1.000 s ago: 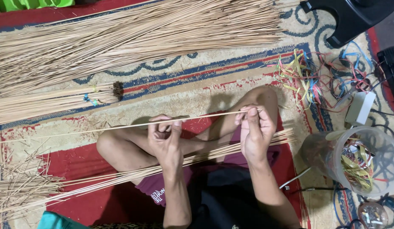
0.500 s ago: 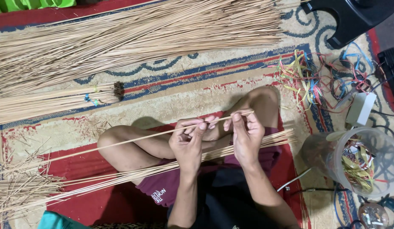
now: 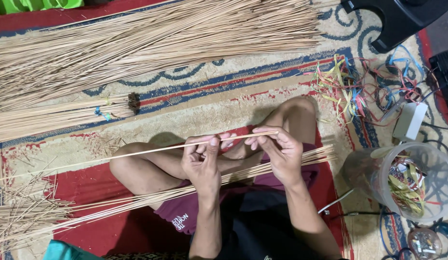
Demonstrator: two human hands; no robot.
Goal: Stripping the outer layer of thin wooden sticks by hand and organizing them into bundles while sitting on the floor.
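Head view, single entry, places given relative to the thin stick (image 3: 185, 147). Item: one long, pale, slender stick, held roughly level and slanting slightly upward toward the person's right, just above the crossed bare legs of a person seated on the floor. Left hand (image 3: 201, 161): fingers closed in a pinch on the stick near its middle, thumb on top, apparently to steady it. Right hand (image 3: 278, 154): fingers closed on the stick close to its right end, fingertips bunched as if to work or feel the tip; the two hands sit near each other, so most of the stick's length trails free beyond the left hand. Below the stick: a loose bundle of sticks (image 3: 151, 200) lies across the lap, close under both hands, likely kept within easy reach. Beyond the stick's trailing end, by the picture's edge: a scatter of short broken pieces (image 3: 21, 212). Above the stick, well apart: a large heap of long sticks (image 3: 151, 38) and a smaller tied bunch (image 3: 60, 115), all on a patterned rug (image 3: 224, 96). Past the stick's right end: a tangle of coloured strips (image 3: 359, 84), a small white box (image 3: 410, 121), and a clear plastic tub (image 3: 407, 180) holding more strips.
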